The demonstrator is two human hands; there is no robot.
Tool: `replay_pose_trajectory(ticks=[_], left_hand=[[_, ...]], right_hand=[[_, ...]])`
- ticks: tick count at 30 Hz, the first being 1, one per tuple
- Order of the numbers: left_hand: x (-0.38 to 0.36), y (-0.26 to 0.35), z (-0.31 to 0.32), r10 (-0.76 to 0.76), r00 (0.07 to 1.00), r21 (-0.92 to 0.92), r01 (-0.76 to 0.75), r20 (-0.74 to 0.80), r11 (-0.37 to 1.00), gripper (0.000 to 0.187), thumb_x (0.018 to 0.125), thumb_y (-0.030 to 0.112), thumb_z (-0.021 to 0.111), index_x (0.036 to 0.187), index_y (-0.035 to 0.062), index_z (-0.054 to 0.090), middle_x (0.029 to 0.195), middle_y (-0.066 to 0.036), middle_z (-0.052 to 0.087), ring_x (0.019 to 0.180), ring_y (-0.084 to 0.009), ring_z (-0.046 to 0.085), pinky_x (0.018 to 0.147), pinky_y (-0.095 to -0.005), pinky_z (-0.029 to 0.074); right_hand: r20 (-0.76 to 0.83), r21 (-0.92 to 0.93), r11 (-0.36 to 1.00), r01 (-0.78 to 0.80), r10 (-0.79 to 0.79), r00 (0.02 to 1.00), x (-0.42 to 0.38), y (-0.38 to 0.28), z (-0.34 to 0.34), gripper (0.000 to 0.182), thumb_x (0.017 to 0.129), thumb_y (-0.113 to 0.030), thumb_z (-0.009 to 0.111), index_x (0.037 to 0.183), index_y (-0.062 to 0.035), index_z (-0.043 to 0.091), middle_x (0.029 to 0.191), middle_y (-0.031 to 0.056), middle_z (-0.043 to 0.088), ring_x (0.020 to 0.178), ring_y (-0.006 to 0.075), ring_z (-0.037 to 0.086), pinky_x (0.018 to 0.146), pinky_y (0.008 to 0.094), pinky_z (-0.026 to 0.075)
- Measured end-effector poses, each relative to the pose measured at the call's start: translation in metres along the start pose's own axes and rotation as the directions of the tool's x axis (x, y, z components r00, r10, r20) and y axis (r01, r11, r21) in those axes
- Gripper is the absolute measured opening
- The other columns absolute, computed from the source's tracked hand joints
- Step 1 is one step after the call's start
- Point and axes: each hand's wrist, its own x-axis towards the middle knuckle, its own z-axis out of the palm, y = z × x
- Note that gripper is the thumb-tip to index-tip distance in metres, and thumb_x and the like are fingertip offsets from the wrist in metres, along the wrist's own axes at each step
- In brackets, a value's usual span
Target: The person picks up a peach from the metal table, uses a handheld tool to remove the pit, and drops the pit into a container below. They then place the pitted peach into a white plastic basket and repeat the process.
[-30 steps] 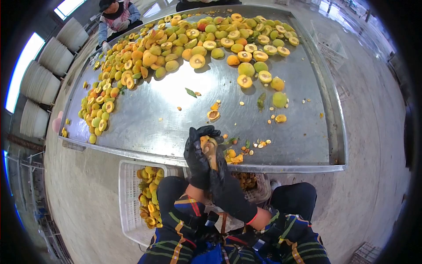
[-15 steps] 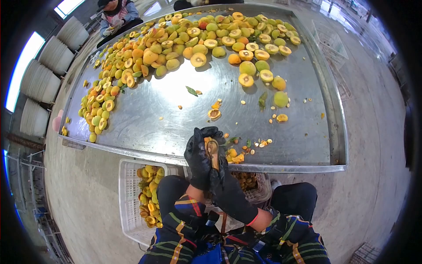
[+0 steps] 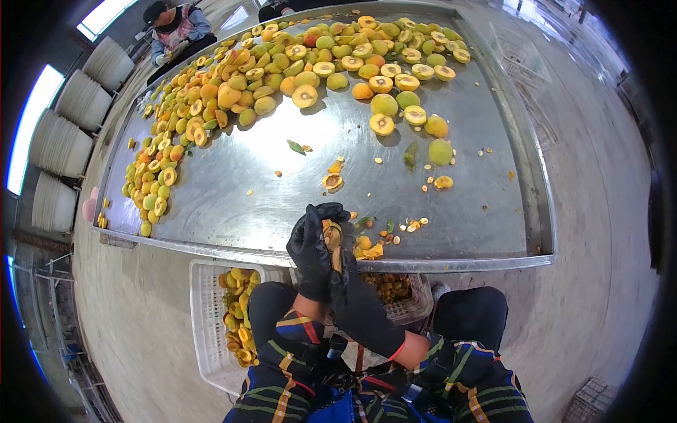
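My left hand (image 3: 308,247), in a black glove, is curled around a piece of orange-yellow peach (image 3: 326,225) at the near edge of the metal table. Against the fruit lies a brownish, round-ended pitting tool (image 3: 334,248), its lower end in my closed right hand (image 3: 345,271), also gloved in black. The two hands are pressed together, and the tool's tip and much of the fruit are hidden. Just right of them sit orange fruit scraps (image 3: 368,248) and small pale pits (image 3: 412,225).
Whole and halved peaches (image 3: 282,70) are heaped along the table's (image 3: 465,218) far and left sides. Below its raised rim stand a white crate (image 3: 208,331) of fruit pieces and another crate (image 3: 421,303) between my knees. A co-worker (image 3: 176,32) sits at the far left.
The view has shifted slightly, so the table contents appear a little higher and further left. My hands keep the same grip on the fruit and tool.
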Motion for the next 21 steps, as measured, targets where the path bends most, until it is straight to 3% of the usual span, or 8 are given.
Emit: replay_pose_trajectory(ticks=[5, 7, 10, 11, 13, 17, 20, 21], left_hand=[[-0.001, -0.002, -0.002, -0.007, 1.0, -0.064, 0.008, 0.022, 0.998, 0.042, 0.098, 0.037, 0.044, 0.101, -0.0005, 0.063, 0.084, -0.012, 0.066, 0.07, -0.0235, 0.065, 0.06, -0.0333, 0.055], [-0.002, -0.002, -0.003, -0.016, 1.0, -0.011, 0.017, 0.015, 1.0, 0.043, 0.098, 0.038, 0.043, 0.101, -0.0006, 0.062, 0.084, -0.012, 0.066, 0.07, -0.0232, 0.065, 0.06, -0.0328, 0.055], [0.001, -0.007, -0.006, -0.02, 0.999, -0.007, 0.021, 0.032, 1.0, 0.044, 0.098, 0.038, 0.043, 0.101, -0.0008, 0.062, 0.084, -0.012, 0.066, 0.07, -0.0229, 0.065, 0.059, -0.0325, 0.055], [0.001, -0.006, -0.006, -0.022, 0.999, -0.004, 0.023, 0.032, 1.0, 0.044, 0.098, 0.038, 0.043, 0.101, -0.0008, 0.062, 0.084, -0.012, 0.066, 0.07, -0.0229, 0.065, 0.059, -0.0325, 0.055], [0.002, -0.002, -0.003, -0.05, 0.997, 0.016, 0.049, 0.052, 0.999, 0.044, 0.098, 0.038, 0.044, 0.1, -0.0012, 0.063, 0.083, -0.013, 0.066, 0.068, -0.0227, 0.065, 0.058, -0.0322, 0.055], [0.001, 0.002, 0.001, -0.072, 0.997, 0.007, 0.072, 0.034, 0.997, 0.044, 0.097, 0.038, 0.044, 0.098, -0.0017, 0.063, 0.081, -0.013, 0.067, 0.067, -0.0229, 0.065, 0.057, -0.0314, 0.054], [0.0, 0.008, 0.004, -0.087, 0.996, 0.013, 0.086, 0.026, 0.996, 0.043, 0.097, 0.037, 0.045, 0.096, -0.0017, 0.063, 0.08, -0.013, 0.067, 0.064, -0.0223, 0.064, 0.058, -0.0315, 0.054], [0.0, 0.01, 0.001, -0.109, 0.993, 0.041, 0.107, 0.034, 0.993, 0.043, 0.097, 0.037, 0.045, 0.096, -0.0019, 0.063, 0.079, -0.013, 0.067, 0.064, -0.022, 0.064, 0.059, -0.0315, 0.054]], right_hand=[[-0.013, 0.129, 0.991, 0.041, -0.04, 0.999, 0.002, 0.0, 0.001, 0.05, 0.095, -0.013, 0.047, 0.138, 0.0058, 0.028, 0.079, 0.022, 0.055, 0.062, 0.0337, 0.055, 0.057, 0.0404, 0.046], [0.2, 0.478, 0.808, -0.344, 0.282, 0.939, 0.005, -0.005, -0.004, 0.053, 0.094, -0.016, 0.049, 0.137, 0.0067, 0.028, 0.084, 0.027, 0.06, 0.072, 0.04, 0.06, 0.06, 0.0447, 0.046], [0.232, 0.539, 0.731, -0.418, 0.349, 0.908, 0.008, -0.016, -0.008, 0.053, 0.094, -0.015, 0.049, 0.137, 0.0074, 0.027, 0.089, 0.027, 0.059, 0.073, 0.0394, 0.06, 0.061, 0.0442, 0.046], [0.232, 0.541, 0.729, -0.42, 0.35, 0.907, 0.006, -0.012, -0.007, 0.053, 0.094, -0.015, 0.049, 0.137, 0.0074, 0.027, 0.089, 0.027, 0.059, 0.073, 0.0394, 0.06, 0.061, 0.0442, 0.046], [-0.004, 0.059, 0.998, -0.019, 0.019, 1.0, -0.001, 0.001, -0.002, 0.048, 0.095, -0.019, 0.05, 0.137, -0.0012, 0.033, 0.071, 0.0092, 0.054, 0.053, 0.0182, 0.053, 0.049, 0.0388, 0.041], [0.0, 0.007, 1.0, 0.008, -0.008, 1.0, -0.004, 0.014, 0.004, 0.052, 0.096, -0.024, 0.051, 0.14, -0.0038, 0.03, 0.071, 0.0051, 0.053, 0.056, 0.0139, 0.052, 0.049, 0.0381, 0.041], [0.022, 0.123, 0.988, 0.096, -0.099, 0.995, -0.001, 0.012, 0.002, 0.054, 0.096, -0.022, 0.049, 0.142, -0.0062, 0.027, 0.07, 0.0041, 0.052, 0.052, 0.0133, 0.05, 0.048, 0.0349, 0.041], [0.13, 0.339, 0.927, -0.161, 0.124, 0.984, 0.0, 0.007, -0.004, 0.052, 0.096, -0.022, 0.049, 0.142, -0.0082, 0.028, 0.069, 0.0023, 0.049, 0.05, 0.0116, 0.047, 0.046, 0.0318, 0.04]])
